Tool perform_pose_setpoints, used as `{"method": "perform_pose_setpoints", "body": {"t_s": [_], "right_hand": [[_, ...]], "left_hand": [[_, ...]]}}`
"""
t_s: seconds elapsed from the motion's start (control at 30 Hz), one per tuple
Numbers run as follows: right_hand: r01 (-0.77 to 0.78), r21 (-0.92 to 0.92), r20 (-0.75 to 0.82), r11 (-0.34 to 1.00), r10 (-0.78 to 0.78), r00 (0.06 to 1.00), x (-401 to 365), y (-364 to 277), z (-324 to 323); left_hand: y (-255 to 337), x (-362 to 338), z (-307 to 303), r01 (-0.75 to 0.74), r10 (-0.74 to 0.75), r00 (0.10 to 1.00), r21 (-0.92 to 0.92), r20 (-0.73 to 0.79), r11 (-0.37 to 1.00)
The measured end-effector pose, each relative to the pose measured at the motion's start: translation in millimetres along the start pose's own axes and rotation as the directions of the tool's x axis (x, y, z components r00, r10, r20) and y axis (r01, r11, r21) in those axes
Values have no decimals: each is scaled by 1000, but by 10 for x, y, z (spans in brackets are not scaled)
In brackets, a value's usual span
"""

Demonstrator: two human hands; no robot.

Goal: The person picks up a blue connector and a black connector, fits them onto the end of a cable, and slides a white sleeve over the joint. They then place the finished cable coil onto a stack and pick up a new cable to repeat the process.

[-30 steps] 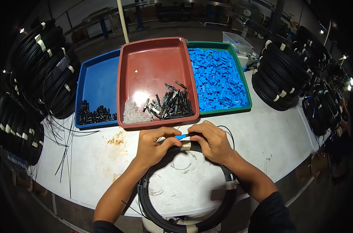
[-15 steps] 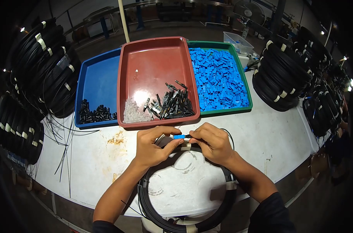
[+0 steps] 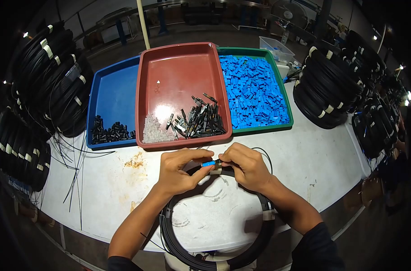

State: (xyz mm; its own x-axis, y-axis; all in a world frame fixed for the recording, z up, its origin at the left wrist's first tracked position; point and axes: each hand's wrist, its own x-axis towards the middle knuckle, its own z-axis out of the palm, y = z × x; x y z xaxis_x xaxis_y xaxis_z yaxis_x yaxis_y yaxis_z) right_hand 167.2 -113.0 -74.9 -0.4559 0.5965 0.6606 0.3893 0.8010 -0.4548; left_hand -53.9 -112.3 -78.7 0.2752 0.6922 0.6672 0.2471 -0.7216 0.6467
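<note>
- The left hand [image 3: 178,171] pinches a small blue connector housing [image 3: 208,164] between thumb and forefinger; its fingers are closed narrowly on the housing's left end.
- The right hand [image 3: 244,165] meets it from the other side. Its fingers are bunched tight around the cable end [image 3: 219,161], a dark tip that touches the housing's right end.
- Housing and cable end are held just above the desk [image 3: 314,158], between the two hands and just in front of the near rim of the red tray [image 3: 183,49].
- Under the hands lies a black cable coil [image 3: 264,226], flat on the desk. It is bound with white tape bands [image 3: 268,214], and its near arc hangs over the desk's edge.
- A thin black loop of cable [image 3: 265,153] rises behind the right hand.
- In the red tray's near part lie a heap of black connector parts [image 3: 201,122] and, to their left, a cluster of clear small parts [image 3: 153,131].
- The blue tray [image 3: 113,90] sits touching the red tray's left side, with short black pieces [image 3: 110,133] along its near wall.
- The green tray [image 3: 255,128] sits to the right of the red tray, filled with blue housings [image 3: 255,90].
- Stacks of taped black coils stand at the left [image 3: 52,72] and the right [image 3: 325,90] of the desk.
- Loose black strands [image 3: 74,180] trail over the desk's left part, near a rusty stain [image 3: 135,163].
</note>
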Motion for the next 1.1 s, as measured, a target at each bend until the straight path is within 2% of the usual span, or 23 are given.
{"method": "perform_pose_setpoints", "body": {"t_s": [0.1,0.17,0.2,0.3,0.53,0.6,0.7,0.83,0.97,1.1], "right_hand": [[-11,-11,-3,1000,11,1000,11,-57,-7],[-22,-3,-1,1000,22,1000,10,-42,-7],[-27,-4,1,1000,27,1000,-8,-55,-3],[-51,5,-15,999,51,999,16,-58,15],[-20,49,-26,999,21,999,15,-23,59],[-10,22,-35,1000,11,999,5,-34,56],[-13,-5,-40,1000,12,999,-1,-48,39],[11,-56,-15,998,-12,1000,18,-92,17],[14,-3,-26,1000,-15,1000,20,-66,0],[-5,-7,-17,1000,5,1000,12,-94,23]], "left_hand": [[-32,-26,4,45,-44,999,-76,15,996],[-66,-31,-11,106,-96,992,-125,86,986],[-89,-19,-19,79,-65,993,-130,103,988],[-105,-17,29,79,-71,997,-211,43,974],[-69,11,19,94,-81,992,-130,98,987],[-104,-7,39,56,-45,997,-177,63,983],[-110,-15,56,80,-70,996,-239,46,968],[-96,-10,28,104,-88,992,-181,93,978],[-127,-41,35,68,-57,997,-210,61,975],[-93,-34,22,98,-79,993,-235,87,967]]}}
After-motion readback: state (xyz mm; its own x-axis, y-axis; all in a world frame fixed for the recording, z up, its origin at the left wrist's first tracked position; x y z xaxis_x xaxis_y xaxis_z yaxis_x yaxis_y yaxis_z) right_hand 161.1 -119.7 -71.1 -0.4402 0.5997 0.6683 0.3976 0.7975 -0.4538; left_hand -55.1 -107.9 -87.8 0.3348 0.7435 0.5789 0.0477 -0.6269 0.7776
